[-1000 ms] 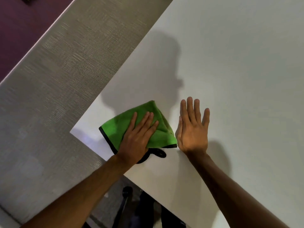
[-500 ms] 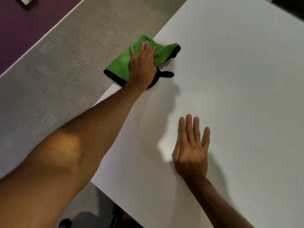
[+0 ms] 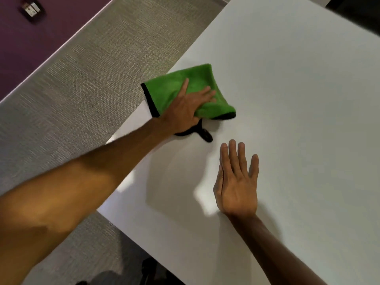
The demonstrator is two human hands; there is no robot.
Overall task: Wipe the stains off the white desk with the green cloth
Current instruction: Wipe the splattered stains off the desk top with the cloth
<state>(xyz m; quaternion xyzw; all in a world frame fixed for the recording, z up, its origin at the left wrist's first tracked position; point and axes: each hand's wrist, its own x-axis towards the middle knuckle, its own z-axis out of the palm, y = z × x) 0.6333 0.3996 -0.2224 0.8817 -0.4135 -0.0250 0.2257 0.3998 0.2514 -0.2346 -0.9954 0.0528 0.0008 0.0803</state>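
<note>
Head view: the left hand lies flat, fingers extended, pressing the green cloth against the white desk — not gripping it. Half a second ago the cloth sat farther along the desk's left edge; it has now been drawn back toward the person and slightly inward, one corner overhanging that edge. This indicates a return stroke in a back-and-forth wipe. The right hand remains open, palm down, empty, bracing on the desk near the cloth. No stains are discernible on the surface, so progress cannot be judged.
</note>
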